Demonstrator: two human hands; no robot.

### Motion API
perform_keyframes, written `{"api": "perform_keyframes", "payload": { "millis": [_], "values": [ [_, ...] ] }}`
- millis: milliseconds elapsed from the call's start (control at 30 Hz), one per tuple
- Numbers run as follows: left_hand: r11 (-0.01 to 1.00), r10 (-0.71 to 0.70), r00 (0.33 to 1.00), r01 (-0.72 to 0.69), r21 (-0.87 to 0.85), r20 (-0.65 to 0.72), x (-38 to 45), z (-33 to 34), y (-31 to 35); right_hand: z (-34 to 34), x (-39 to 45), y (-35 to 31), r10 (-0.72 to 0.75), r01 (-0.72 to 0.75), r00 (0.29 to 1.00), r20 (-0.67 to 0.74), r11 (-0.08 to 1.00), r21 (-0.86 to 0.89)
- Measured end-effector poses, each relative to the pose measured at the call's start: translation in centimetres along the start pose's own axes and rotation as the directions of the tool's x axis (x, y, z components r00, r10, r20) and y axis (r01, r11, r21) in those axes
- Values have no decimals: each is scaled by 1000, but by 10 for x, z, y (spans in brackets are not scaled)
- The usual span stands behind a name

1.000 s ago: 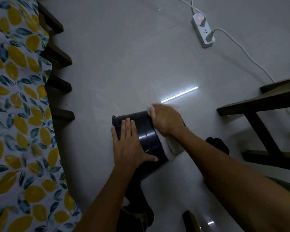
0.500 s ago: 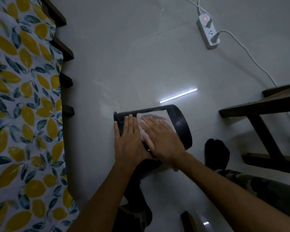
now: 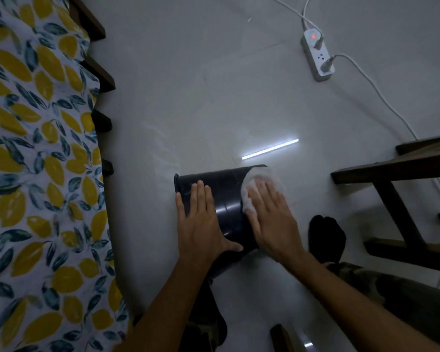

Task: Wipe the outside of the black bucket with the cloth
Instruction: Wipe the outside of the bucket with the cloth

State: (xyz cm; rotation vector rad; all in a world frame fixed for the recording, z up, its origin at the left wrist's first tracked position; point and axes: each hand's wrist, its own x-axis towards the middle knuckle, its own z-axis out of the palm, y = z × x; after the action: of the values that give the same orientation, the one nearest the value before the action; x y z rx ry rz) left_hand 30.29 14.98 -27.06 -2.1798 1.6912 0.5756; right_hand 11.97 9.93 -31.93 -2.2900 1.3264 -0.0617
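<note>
The black bucket (image 3: 224, 199) is lying on its side on the floor (image 3: 214, 97) near the bed (image 3: 36, 174), the left hand (image 3: 201, 224) pressing flat, fingers together, steadying it, while the right hand (image 3: 269, 214), spread, is pressing the cloth (image 3: 262, 179) against its right end.

Pale glossy floor (image 3: 188, 97) carries a bright strip-light reflection (image 3: 269, 149) near centre. Along the left edge: fabric printed with yellow lemons and dark leaves (image 3: 36, 174), with dark wooden slat ends (image 3: 101, 74) protruding beside it. Upper right: white power strip (image 3: 317, 58), red indicator lit, plugs inserted, white cables (image 3: 374, 90) running off; dark wooden furniture frame (image 3: 396, 194) at right.
</note>
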Motion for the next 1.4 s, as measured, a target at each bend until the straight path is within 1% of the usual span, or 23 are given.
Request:
{"api": "perform_keyframes", "payload": {
  "millis": [100,167,233,300,400,433,500,567,600,633,667,700,733,767,800,900,1000,1100,1200,1233,1300,1333,1400],
  "values": [
    [999,6,1000,-7,-33,-10,-6,6,2,17,-8,-21,-214,214,975,57,977,2],
    [999,13,1000,-14,-36,-21,-11,10,5,20,21,-31,-279,283,956,96,959,-33],
    [999,15,1000,-15,-50,-15,-12,10,5,17,63,-40,-245,253,963,111,965,-66],
    [999,20,1000,-21,-37,-10,-9,10,3,3,99,-43,-134,136,986,94,991,-9],
    [999,21,1000,-21,-35,-7,-3,5,0,-15,123,-25,-46,49,991,126,999,-20],
    [999,18,1000,-19,-36,-4,-1,3,-1,-18,121,-16,-9,10,994,113,1000,-14],
    [999,13,1000,-13,-36,1,1,2,-1,-22,103,-4,59,-60,998,13,997,58],
    [1000,6,1000,-6,-31,-8,0,2,-1,-17,71,1,91,-80,994,-65,984,158],
    [1000,5,1000,-5,-22,-5,0,2,-1,-14,51,1,97,-83,992,-76,981,175],
    [1000,6,1000,-6,-13,-2,-1,3,-1,-9,31,-1,87,-73,993,-79,983,167],
    [1000,9,1000,-9,-14,-10,-1,5,-1,-4,13,-6,35,-23,995,-97,992,123],
    [1000,13,1000,-13,-26,-28,-2,6,-2,3,0,-11,-61,68,992,-113,996,63],
    [999,19,999,-21,-42,-50,-2,8,-2,11,-8,-18,-158,159,983,-95,987,7],
    [998,25,997,-29,-50,-68,-2,10,-2,20,-11,-24,-216,215,975,-51,976,-24],
    [998,33,996,-36,-47,-79,-2,12,-2,24,-6,-30,-236,236,972,-3,972,-21],
    [998,41,997,-43,-36,-64,-2,13,-4,21,31,-40,-216,214,973,76,976,41],
    [995,45,998,-48,-89,-36,4,8,-9,8,66,-41,-226,227,969,102,974,9],
    [998,25,1000,-25,-49,-10,9,0,-8,-2,91,-32,-126,123,990,68,992,41],
    [998,6,1000,-5,-60,7,7,-1,-6,-11,103,-16,52,-53,998,19,998,41],
    [998,1,1000,0,-56,15,6,-1,-5,-14,102,-8,126,-126,992,5,991,47],
    [999,-18,999,19,-32,28,5,-2,-2,-19,95,0,268,-269,963,28,958,99],
    [999,-33,999,33,-20,37,5,-3,-1,-20,93,4,310,-313,950,43,939,140],
    [999,-50,997,51,-6,61,8,-9,2,-22,93,10,335,-338,941,50,921,196]
  ]
}}
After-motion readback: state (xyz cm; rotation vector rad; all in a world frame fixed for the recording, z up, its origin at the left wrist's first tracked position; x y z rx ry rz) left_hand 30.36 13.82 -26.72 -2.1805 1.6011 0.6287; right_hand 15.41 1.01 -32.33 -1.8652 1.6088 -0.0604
